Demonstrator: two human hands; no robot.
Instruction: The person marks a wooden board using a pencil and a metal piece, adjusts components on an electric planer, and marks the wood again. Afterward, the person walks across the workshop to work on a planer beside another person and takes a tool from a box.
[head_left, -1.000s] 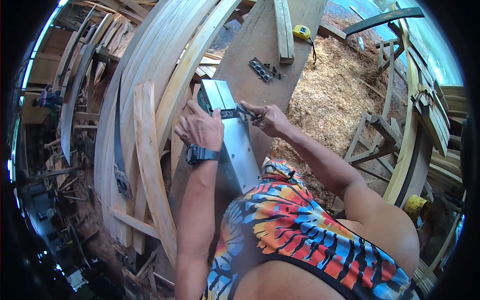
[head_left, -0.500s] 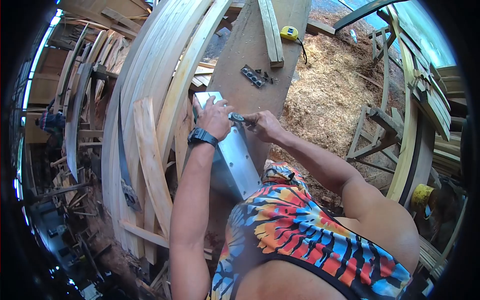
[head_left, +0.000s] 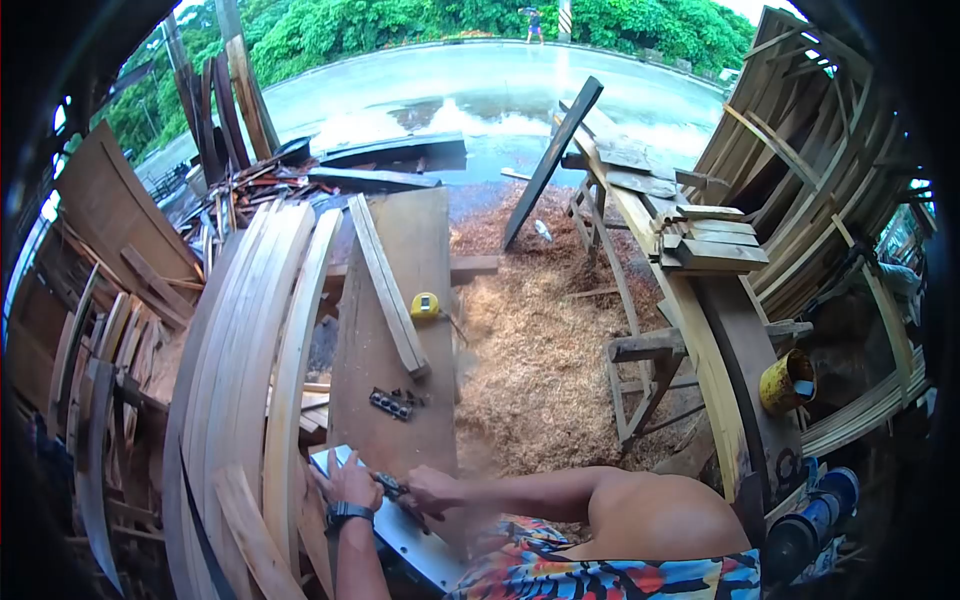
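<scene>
A silver metal machine bed (head_left: pixel 415 545) with small holes along its flat face lies before me at the bottom. My left hand (head_left: pixel 352 486), a watch on its wrist, rests on its far end with the fingers spread. My right hand (head_left: pixel 432 490) is closed round a dark metal wrench (head_left: pixel 390 487), whose rounded head sits over the metal beside my left hand. Beyond them, on a brown board (head_left: pixel 400 440), lies a dark block with round holes (head_left: pixel 390 404), with small dark pieces beside it. A yellow tape measure (head_left: pixel 425 305) lies farther up, near a wooden batten (head_left: pixel 385 290).
Long curved planks (head_left: pixel 240 350) stand close on my left. Wood shavings (head_left: pixel 540 370) cover the ground to the right. Past them is a wooden trestle (head_left: pixel 650 350) with planks and a yellow bucket (head_left: pixel 785 382). Far off, a person (head_left: pixel 532 25) is by the wet road (head_left: pixel 480 85).
My view has tilted up, so the road and trees now show and the hands sit lower in the picture. Both hands stay at the metal bed, the wrench still in my right.
</scene>
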